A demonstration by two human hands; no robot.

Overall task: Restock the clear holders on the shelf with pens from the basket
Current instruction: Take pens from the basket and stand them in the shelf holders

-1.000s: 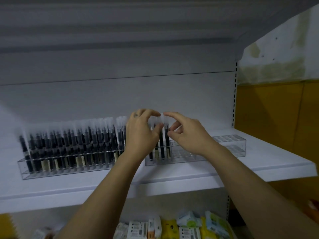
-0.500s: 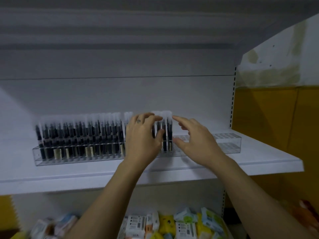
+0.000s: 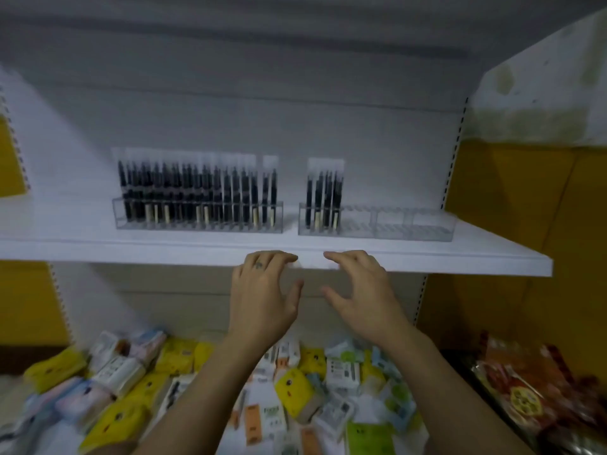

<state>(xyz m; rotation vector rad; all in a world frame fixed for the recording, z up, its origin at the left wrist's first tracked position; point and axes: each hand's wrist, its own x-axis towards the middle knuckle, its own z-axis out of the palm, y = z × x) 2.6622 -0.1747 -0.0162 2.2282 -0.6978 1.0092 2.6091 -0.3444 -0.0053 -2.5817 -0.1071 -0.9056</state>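
Pens [image 3: 197,195] motion-blurred, count unclear; packets [image 3: 295,389] below blurred, labels unreadable; forearms cut off.

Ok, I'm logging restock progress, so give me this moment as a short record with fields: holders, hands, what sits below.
left holder: clear holder on the white shelf, nearly full of dark pens
right holder: clear holder, a few pens at its left end, the rest empty
left hand: open, empty, in front of the shelf edge
right hand: open, empty, beside the left
below: mixed small packets
basket: not in view
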